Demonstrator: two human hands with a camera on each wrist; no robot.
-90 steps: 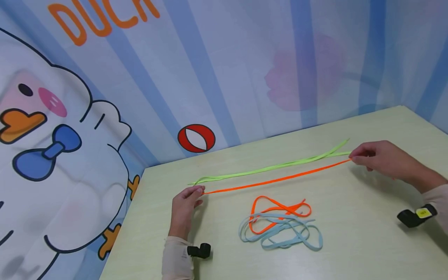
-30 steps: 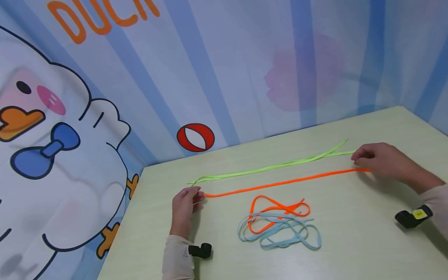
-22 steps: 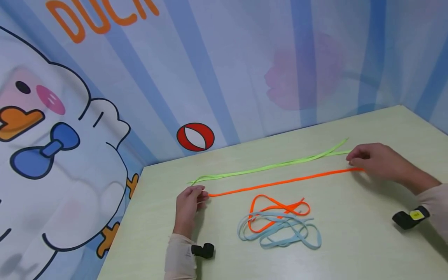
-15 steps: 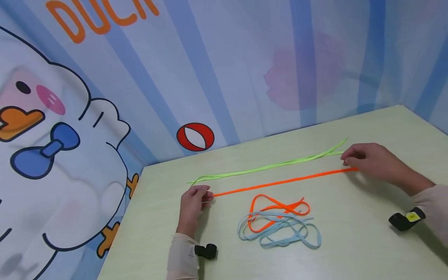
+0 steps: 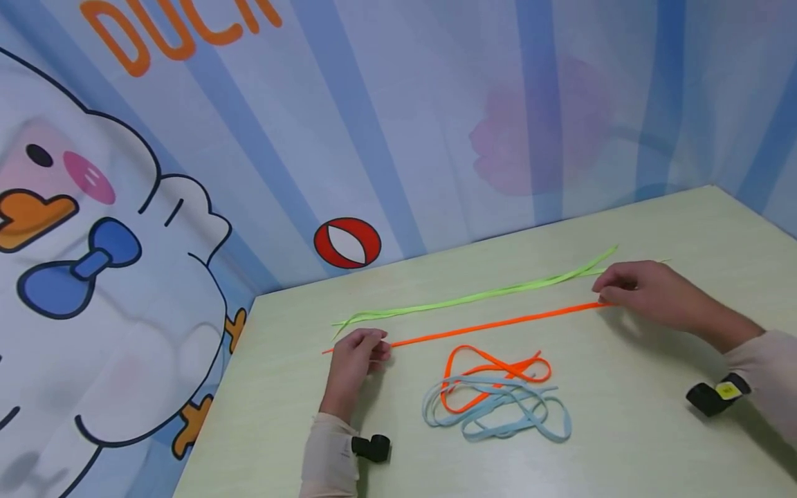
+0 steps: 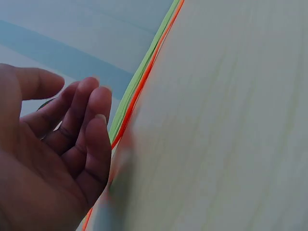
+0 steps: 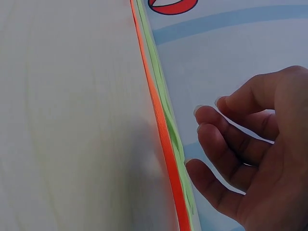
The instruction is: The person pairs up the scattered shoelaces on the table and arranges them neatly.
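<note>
Pale bench (image 5: pixel 654 436); above it, my right hand (image 5: pixel 656 296) and my left hand (image 5: pixel 356 360), fingers loosely bent, holding nothing. The straight orange shoelace (image 5: pixel 492 326) stretches between them on the bench, just nearer me than the lime-green lacing (image 5: pixel 461 301). I judge it light, soft, limp and hardly fragile; pinched near both ends, it should keep its line.
</note>
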